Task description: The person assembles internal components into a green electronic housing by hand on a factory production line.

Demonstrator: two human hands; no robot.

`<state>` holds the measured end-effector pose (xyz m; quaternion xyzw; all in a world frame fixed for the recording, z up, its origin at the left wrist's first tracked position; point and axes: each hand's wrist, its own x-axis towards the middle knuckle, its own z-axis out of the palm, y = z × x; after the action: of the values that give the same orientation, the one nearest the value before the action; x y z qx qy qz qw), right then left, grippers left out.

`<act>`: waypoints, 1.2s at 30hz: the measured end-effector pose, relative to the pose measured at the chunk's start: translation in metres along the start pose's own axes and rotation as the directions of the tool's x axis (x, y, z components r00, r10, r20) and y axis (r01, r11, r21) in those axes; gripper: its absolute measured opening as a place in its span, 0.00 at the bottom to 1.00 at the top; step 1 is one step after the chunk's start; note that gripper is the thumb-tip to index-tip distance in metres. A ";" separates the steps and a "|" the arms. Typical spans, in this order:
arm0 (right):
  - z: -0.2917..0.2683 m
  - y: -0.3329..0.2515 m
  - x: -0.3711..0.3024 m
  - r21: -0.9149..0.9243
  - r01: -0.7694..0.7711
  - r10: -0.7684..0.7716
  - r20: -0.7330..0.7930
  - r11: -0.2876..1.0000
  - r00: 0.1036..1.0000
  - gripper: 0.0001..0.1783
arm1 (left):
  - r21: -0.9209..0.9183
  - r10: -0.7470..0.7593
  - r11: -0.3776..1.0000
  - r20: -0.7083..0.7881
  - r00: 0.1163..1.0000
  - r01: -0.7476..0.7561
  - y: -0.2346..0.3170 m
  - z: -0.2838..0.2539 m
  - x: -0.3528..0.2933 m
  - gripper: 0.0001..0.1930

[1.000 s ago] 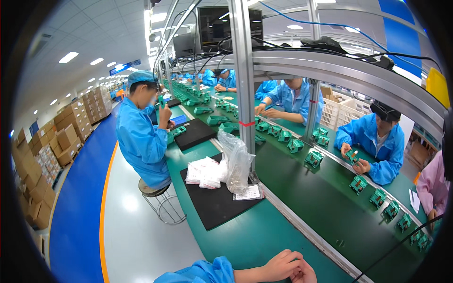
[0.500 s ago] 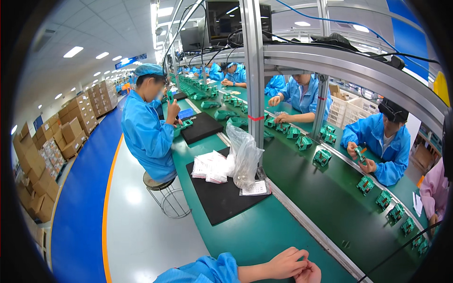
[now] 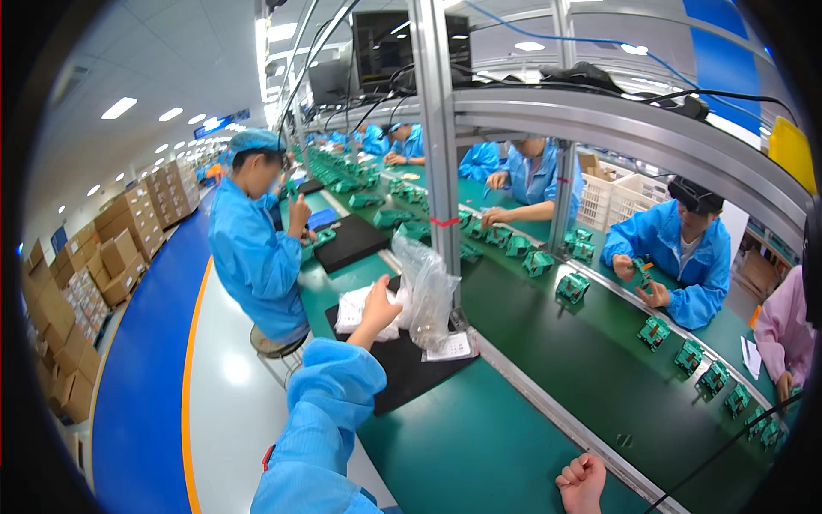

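My left arm stretches forward over the bench, and my left hand [image 3: 375, 310] is at the small white plastic packets [image 3: 351, 310], beside a clear plastic bag [image 3: 425, 291]. Its thumb and fingers look apart, with nothing visibly gripped. Both the packets and the bag lie on a black mat [image 3: 411, 373]; a white label [image 3: 449, 346] rests at the bag's foot. Low in the picture, my right hand [image 3: 582, 481] is held with curled fingers above the green bench [image 3: 488, 437]. Whatever those fingers may hold is hidden.
A metal post [image 3: 435, 154] rises just behind the bag. To the right runs a dark green conveyor [image 3: 548, 368] carrying green plastic housings [image 3: 572, 288]. A co-worker [image 3: 257, 248] sits at the left bench edge; another person [image 3: 676, 248] works across the conveyor.
My hands were together at the lower edge; the left has since reached forward and left to the white packets. My right hand stays low, fingers curled. The view has shifted slightly.
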<state>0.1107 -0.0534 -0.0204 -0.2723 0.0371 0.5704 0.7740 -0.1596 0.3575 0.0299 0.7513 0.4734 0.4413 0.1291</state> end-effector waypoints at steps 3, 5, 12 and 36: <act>0.002 0.000 0.002 -0.064 0.036 -0.037 -0.013 0.997 0.999 0.11 | 0.005 0.110 0.993 0.284 0.953 -0.116 -0.031 0.012 0.021 0.39; -0.001 -0.007 -0.002 -0.064 0.069 -0.072 -0.048 0.996 0.996 0.11 | 0.174 -0.056 0.983 0.563 0.824 -0.052 0.003 0.021 0.022 0.38; 0.005 -0.005 -0.002 -0.120 0.037 -0.042 -0.033 0.992 0.999 0.11 | 0.394 -0.077 0.919 0.161 0.984 0.008 0.001 0.020 0.014 0.31; -0.002 0.004 0.004 -0.242 0.147 -0.145 0.027 0.959 0.989 0.11 | 0.489 0.083 0.820 0.413 0.907 -0.298 -0.019 -0.069 -0.087 0.21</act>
<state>0.1086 -0.0496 -0.0251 -0.3644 -0.0569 0.5132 0.7750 -0.2391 0.2803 0.0109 0.8709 0.4662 0.1488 -0.0463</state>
